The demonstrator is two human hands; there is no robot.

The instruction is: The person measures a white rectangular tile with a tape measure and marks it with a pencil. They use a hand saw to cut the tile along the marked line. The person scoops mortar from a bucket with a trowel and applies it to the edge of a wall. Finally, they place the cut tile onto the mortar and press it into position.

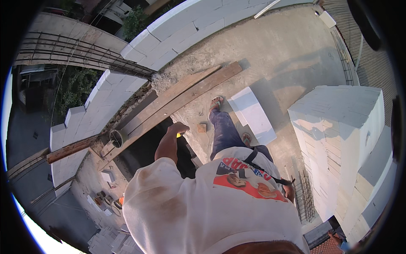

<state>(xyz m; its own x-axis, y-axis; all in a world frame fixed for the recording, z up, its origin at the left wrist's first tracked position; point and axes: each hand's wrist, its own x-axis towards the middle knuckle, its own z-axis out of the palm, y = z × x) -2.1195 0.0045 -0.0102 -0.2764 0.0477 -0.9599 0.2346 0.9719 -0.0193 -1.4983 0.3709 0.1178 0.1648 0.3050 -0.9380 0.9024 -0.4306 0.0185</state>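
My left hand [178, 128] is out above the edge of a dark floor opening [148, 142], its fingers curled round a small yellow object [179, 134]. Two long wooden planks [203, 86] lie along the opening, with a bucket [118, 138] at their near left. My right hand [289, 191] hangs low by my hip near a black strap [284, 181]; its fingers are too small to make out. My sandalled feet [216, 101] stand on concrete, beside white blocks [251, 113] and a small brown piece [202, 127].
A tall white block stack [330, 118] stands at right, steel mesh [306, 199] beside it. Block walls [177, 25] edge the floor, with rebar [80, 53] at upper left. Tools and containers [105, 199] lie lower left. Another person's arm [336, 239] shows at lower right.
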